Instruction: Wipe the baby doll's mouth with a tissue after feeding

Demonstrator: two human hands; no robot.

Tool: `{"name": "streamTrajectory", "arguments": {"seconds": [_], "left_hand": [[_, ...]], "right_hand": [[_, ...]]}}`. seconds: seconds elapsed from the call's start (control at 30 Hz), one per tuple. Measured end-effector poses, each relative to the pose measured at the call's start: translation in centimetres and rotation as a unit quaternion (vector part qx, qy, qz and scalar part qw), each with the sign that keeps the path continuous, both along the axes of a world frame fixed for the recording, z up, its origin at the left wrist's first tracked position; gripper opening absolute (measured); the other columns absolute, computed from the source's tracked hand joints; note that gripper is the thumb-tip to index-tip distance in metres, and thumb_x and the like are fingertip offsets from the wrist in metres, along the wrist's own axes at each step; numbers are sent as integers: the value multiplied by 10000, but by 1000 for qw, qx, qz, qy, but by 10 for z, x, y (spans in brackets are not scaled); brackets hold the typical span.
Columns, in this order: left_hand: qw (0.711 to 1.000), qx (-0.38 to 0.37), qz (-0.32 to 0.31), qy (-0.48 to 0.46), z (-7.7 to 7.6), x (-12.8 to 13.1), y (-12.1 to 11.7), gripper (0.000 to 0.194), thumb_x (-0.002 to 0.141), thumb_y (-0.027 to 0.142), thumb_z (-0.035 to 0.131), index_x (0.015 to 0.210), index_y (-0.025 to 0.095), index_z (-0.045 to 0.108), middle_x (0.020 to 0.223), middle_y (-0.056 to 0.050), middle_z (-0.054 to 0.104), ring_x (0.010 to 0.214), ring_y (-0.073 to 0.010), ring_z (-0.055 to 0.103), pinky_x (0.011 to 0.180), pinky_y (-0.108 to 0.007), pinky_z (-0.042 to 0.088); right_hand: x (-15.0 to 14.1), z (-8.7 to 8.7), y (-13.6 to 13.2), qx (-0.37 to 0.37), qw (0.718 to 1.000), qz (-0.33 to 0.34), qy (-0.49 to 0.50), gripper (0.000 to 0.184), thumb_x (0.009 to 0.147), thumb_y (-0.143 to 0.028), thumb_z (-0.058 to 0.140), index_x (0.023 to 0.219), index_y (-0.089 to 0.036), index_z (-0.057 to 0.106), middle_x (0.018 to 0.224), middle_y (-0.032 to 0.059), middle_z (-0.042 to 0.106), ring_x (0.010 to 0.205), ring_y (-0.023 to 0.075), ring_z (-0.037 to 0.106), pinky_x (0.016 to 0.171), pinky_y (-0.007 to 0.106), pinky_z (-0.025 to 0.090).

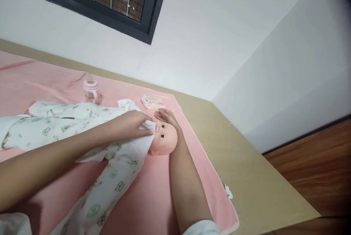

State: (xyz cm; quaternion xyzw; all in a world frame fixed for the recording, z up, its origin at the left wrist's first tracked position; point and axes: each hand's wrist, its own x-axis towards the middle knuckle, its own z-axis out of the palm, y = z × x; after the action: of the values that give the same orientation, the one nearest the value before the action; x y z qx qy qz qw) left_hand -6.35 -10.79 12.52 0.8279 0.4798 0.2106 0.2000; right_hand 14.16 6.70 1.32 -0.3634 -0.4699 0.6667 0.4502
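Note:
A baby doll lies on its back on a pink blanket, its bald head toward the right. White baby clothes printed with green and pink animals cover its body, one sleeve stretching toward me. My left hand pinches a white cloth edge of these clothes at the doll's chin, hiding its mouth and neck. Beyond the head, my right hand rests beside the doll's far cheek with fingers stretched out. Its forearm passes around the top of the head. Whether the right palm touches the doll I cannot tell.
A pink-lidded baby bottle stands on the blanket at the back. Near my right fingers lies a small clear plastic packet. A white scrap sits at the blanket's right edge, on the wooden board. White walls and a window rise behind.

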Motion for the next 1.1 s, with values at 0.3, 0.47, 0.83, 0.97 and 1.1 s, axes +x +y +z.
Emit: {"name": "streamTrajectory", "arguments": {"seconds": [0.3, 0.47, 0.83, 0.97, 1.1], "left_hand": [[995, 83, 0, 58, -5, 5, 4, 213, 829, 202, 492, 619, 176, 477, 605, 10, 569, 624, -164, 484, 731, -311, 333], [993, 101, 5, 61, -7, 3, 6, 184, 829, 218, 487, 708, 193, 624, 685, -7, 645, 690, -191, 575, 763, -309, 380], [986, 151, 26, 71, -12, 2, 13, 180, 839, 211, 506, 765, 188, 669, 734, -55, 679, 791, -244, 625, 813, -348, 406], [985, 158, 32, 62, -15, 1, 15, 186, 856, 224, 498, 791, 184, 668, 753, -58, 682, 779, -239, 621, 794, -342, 402], [983, 162, 43, 69, -17, 1, 17, 199, 857, 224, 489, 839, 181, 682, 792, -70, 692, 801, -249, 619, 757, -336, 396]], "right_hand": [[-1, 1, -3, 3, 1000, 0, 11, 415, 564, -287, 890, 859, -187, 616, 889, 42, 719, 906, 180, 682, 991, 368, 505], [-1, 1, -2, 8, 1000, 6, 5, 402, 591, -292, 875, 891, -185, 631, 898, 37, 715, 906, 169, 685, 1002, 361, 496], [-1, 0, -2, 24, 1000, 8, 7, 318, 641, -269, 849, 869, -192, 641, 925, 35, 713, 939, 180, 677, 1014, 378, 501], [2, -6, 6, 22, 1000, 14, 0, 331, 622, -294, 855, 872, -195, 662, 903, 31, 723, 913, 176, 681, 1005, 365, 508], [6, -11, 15, 13, 999, 29, -14, 334, 597, -307, 862, 857, -204, 680, 866, 26, 730, 850, 175, 689, 972, 366, 527]]}}
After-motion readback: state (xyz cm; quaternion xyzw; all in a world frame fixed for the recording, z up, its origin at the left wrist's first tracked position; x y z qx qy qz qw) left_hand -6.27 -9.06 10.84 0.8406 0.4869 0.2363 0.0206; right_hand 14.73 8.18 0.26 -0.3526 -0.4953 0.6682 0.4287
